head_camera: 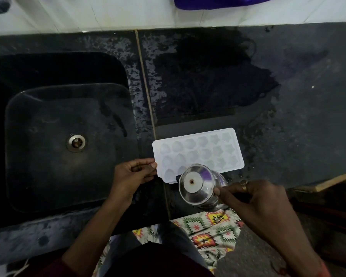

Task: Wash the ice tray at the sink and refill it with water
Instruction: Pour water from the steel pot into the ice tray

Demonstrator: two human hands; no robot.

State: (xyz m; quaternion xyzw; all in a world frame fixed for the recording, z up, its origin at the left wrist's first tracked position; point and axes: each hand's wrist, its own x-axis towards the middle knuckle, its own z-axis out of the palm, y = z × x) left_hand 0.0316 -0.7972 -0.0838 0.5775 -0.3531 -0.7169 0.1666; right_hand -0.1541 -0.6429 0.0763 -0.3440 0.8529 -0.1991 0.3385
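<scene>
Your white ice tray (198, 152) lies flat on the dark stone surface (288, 116), just right of the sink (48, 136) and close to the front edge. Its shaped cavities face up in three rows; whether they hold water you cannot tell from here, since white plastic and clear water look alike. The sink basin is dark, with the metal drain (76, 142) bare at its middle, and nothing stands in it. A broad wet patch darkens the surface behind the tray.

Your left hand (134, 174) pinches the tray's left short edge, thumb on top and fingers curled below the rim, so the hand is narrowly closed on the tray. The forearm comes up from the lower left and crosses the front lip of the sink.

Your right hand (254, 198) is wrapped around a steel vessel (200, 184), tipped so its base faces you and its mouth points down toward the near row of cavities (the mouth itself is hidden behind the body). The vessel overlaps the tray's near long edge. A ring sits on one finger of that hand, and the wrist is bent inward, with the forearm running off to the lower right over a patterned cloth (210, 232)
</scene>
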